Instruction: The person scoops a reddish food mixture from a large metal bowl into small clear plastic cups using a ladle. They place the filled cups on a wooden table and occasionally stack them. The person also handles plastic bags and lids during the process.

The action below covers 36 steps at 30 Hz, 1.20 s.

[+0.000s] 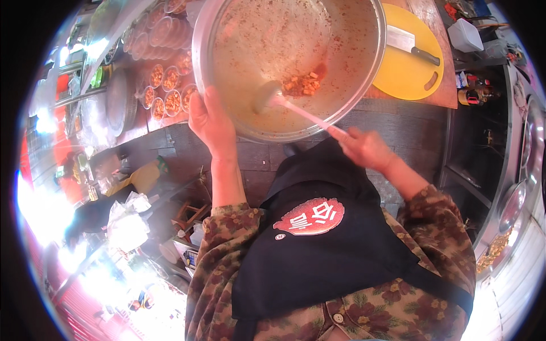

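Observation:
A large metal basin (294,47) is tilted in front of me, its inner wall smeared with reddish sauce. My left hand (212,121) grips its rim at the left. In my right hand (362,145) is the handle of a ladle (268,97), whose bowl rests inside the basin, blurred. Beside the bowl lies a small heap of diced food in red sauce (303,84). Left of the basin, several clear cups filled with similar diced food (172,102) stand on the table, close to my left hand.
To the right, a cleaver (403,39) lies on a yellow cutting board (411,81) at the wooden table's corner (448,91). Stacked clear cups (164,32) stand at the upper left. A white plastic container (466,36) and bottles (471,97) are farther right. Dark tiled floor (264,162) shows below.

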### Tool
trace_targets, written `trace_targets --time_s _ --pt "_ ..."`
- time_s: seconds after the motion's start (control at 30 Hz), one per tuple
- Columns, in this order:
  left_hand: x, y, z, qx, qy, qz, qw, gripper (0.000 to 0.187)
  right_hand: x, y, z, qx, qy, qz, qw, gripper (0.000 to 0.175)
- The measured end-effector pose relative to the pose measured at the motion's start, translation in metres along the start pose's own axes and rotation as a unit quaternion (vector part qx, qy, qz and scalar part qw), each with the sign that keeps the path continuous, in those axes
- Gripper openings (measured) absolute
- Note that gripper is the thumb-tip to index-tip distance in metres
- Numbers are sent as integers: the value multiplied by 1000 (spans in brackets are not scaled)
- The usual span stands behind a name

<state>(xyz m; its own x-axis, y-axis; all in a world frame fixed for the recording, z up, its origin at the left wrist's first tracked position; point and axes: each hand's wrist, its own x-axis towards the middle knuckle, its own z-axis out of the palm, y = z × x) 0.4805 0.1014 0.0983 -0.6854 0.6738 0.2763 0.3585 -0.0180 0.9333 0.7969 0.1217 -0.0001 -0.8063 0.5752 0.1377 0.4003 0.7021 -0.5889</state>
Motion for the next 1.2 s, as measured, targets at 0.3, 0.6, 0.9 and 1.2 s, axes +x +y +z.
trace_targets --time_s 0.3,0.6,0.9,1.2 --pt "4 -3 0 6 -19 10 1000 19 11 16 6 72 67 -4 995 66" --pt "-2 3 2 100 -18 27 994 29 -5 57 -24 -127 1 17 992 61" --pt "-2 23 16 44 -19 -33 998 27 -6 43 -9 -93 66 41 993 58" --pt "-15 33 23 13 -28 -26 999 13 -21 58 -10 -47 135 123 982 55"
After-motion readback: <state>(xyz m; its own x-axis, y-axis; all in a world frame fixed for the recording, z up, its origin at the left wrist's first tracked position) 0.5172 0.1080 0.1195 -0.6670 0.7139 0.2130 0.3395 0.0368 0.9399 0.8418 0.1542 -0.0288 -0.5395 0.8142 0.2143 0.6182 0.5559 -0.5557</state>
